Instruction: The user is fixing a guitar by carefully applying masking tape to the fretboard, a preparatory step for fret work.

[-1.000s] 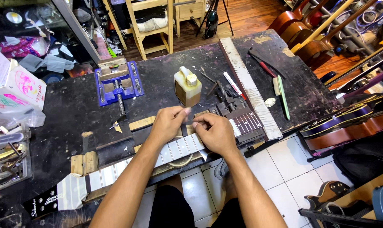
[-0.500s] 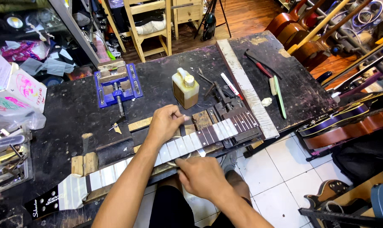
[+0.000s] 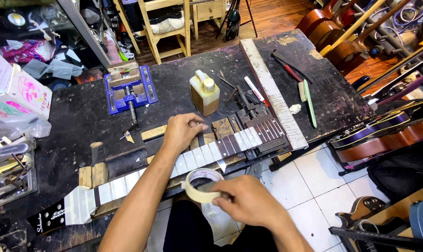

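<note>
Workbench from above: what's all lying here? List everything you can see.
guitar neck: one, dark fretboard partly taped white, along bench front
roll of masking tape: one, cream, in right hand
bottle: one, amber, bench middle
vise: one, blue, bench rear left
straightedge: one, pale, lying right of the bottle
brush: one, green handle, bench right
chair: one, pale wood, behind bench
guitars: several, brown, right side
left hand: on the neck
right hand: holding the tape roll
</note>
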